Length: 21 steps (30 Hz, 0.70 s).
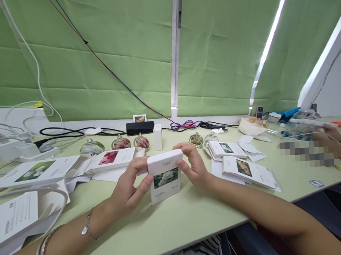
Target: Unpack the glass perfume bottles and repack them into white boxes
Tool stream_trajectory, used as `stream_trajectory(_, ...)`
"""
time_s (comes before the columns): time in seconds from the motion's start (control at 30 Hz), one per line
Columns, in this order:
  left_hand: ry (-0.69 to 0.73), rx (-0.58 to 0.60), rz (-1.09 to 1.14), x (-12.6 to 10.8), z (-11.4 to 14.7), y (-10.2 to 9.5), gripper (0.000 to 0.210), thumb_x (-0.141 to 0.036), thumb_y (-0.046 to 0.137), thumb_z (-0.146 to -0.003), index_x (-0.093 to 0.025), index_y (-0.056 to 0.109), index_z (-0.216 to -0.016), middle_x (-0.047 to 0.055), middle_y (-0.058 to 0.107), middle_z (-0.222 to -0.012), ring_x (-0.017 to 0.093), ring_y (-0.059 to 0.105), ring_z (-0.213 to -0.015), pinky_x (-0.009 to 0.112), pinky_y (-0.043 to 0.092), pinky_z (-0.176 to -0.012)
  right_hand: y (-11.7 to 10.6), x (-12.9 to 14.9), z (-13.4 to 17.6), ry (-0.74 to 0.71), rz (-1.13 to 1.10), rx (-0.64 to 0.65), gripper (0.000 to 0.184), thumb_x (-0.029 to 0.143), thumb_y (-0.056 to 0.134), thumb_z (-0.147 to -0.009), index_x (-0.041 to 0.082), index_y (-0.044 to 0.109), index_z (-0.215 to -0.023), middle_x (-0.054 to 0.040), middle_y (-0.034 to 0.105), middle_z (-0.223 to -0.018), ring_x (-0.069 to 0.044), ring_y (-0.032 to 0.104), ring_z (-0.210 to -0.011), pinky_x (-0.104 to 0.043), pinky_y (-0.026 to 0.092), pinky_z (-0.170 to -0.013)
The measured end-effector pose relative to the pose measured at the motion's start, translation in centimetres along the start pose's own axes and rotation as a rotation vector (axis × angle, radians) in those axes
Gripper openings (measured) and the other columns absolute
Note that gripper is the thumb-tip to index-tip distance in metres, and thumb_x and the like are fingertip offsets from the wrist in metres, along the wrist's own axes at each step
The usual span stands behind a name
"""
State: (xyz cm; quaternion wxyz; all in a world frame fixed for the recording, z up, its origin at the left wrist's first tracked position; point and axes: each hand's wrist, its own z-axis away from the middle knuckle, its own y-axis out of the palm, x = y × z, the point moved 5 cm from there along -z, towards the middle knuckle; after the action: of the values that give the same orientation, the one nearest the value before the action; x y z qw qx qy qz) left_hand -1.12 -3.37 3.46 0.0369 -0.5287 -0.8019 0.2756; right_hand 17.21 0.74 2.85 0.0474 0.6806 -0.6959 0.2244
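Observation:
A white cardboard box [165, 191] with a photo of a white flower stands upright at the table's front middle. My left hand [133, 183] grips its left side, the thumb on the front face and the fingers behind. On the right, my right hand [194, 166] holds the upper right edge, its thumb against the front corner and its fingers curled over behind. The box's top looks closed. Its back and bottom are hidden from me.
Round glass bottles [121, 142] stand behind the hands. Opened flower-printed boxes [46, 168] lie left, and more flat boxes [245, 169] right. A black phone [140, 127] and small white box [157, 138] stand farther back. Another person's hand [329, 137] is at far right.

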Motion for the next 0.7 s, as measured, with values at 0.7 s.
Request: stream_trajectory(0.7, 0.031, -0.110, 0.159, 0.9, 0.5, -0.2, 0.025, -0.021, 0.039, -0.093, -0.026, 0.046, -0.116, 0.006, 0.056, -0.099, 0.018, 0.055, -0.089, 0.032, 0.051, -0.071, 0.5, -0.6, -0.6, 0.194, -0.099, 0.188, 0.032, 0.051, 0.044, -0.090, 0.021, 0.058, -0.090, -0.0057, 0.058, -0.097, -0.016, 0.056, -0.091, -0.030, 0.050, -0.079)
